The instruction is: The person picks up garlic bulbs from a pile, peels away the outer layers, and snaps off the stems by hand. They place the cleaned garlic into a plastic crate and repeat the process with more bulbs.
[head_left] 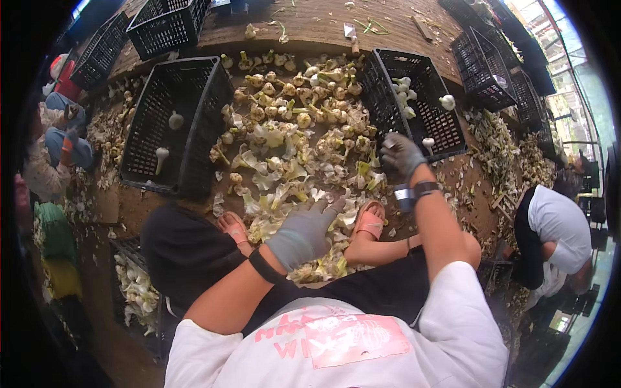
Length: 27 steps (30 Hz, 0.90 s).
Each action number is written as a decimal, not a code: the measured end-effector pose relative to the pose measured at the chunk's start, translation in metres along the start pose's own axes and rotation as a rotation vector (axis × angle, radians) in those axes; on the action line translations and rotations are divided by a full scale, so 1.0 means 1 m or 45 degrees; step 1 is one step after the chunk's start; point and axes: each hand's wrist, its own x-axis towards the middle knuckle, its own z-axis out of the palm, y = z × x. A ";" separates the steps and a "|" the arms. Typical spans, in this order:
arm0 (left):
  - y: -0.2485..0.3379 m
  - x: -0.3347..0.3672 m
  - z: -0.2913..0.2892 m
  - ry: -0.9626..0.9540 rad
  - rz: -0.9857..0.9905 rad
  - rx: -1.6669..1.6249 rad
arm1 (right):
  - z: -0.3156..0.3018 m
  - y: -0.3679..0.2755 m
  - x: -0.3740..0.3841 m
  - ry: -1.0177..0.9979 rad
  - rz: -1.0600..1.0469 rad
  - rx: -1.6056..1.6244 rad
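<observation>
My left hand, in a grey glove, is stretched out flat over the loose garlic skins between my feet, its fingers apart. Beside the near left corner of the right black crate is my right hand, also gloved, with its fingers curled. A pale patch shows at its fingertips, too small to name. Inside that crate lie several cleaned white garlic bulbs. A heap of untrimmed garlic bulbs with dry skins and stalks spreads in front of me. Near my right wrist sits a small dark blue and white object.
A left black crate holds a few bulbs. More crates stand at the back left and a crate at the back right. A flat-bladed tool lies beyond the heap. Other people sit at left and at right.
</observation>
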 end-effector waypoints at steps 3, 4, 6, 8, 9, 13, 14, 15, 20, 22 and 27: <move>0.002 0.009 0.004 0.050 0.050 0.023 | -0.010 0.056 0.070 0.185 -0.286 -1.224; 0.004 0.015 0.003 0.041 0.068 0.018 | -0.013 0.064 0.085 0.366 -0.252 -1.566; -0.014 0.005 0.005 0.047 -0.011 0.033 | 0.055 0.047 0.077 0.259 0.085 -1.810; -0.020 0.009 0.009 0.063 0.013 0.001 | 0.045 0.049 0.101 0.277 0.098 -1.723; -0.021 0.012 0.007 0.040 0.001 -0.027 | 0.038 0.051 0.115 0.284 0.160 -1.747; -0.033 0.011 0.009 0.018 -0.079 -0.032 | 0.045 0.072 0.132 0.257 0.214 -1.829; -0.035 0.008 0.010 0.012 -0.085 -0.017 | 0.058 0.072 0.125 0.165 0.244 -1.937; -0.036 0.004 0.011 0.007 -0.086 -0.002 | 0.071 0.078 0.111 0.202 0.205 -1.934; -0.036 0.002 0.003 0.165 -0.172 -0.009 | 0.108 0.070 0.038 -0.048 0.016 -1.786; -0.033 0.006 0.001 0.321 -0.162 -0.002 | 0.104 0.077 0.014 -0.290 -0.242 -1.510; -0.036 0.009 -0.014 0.864 -0.175 -0.447 | 0.151 0.030 -0.116 -0.431 -0.802 -1.446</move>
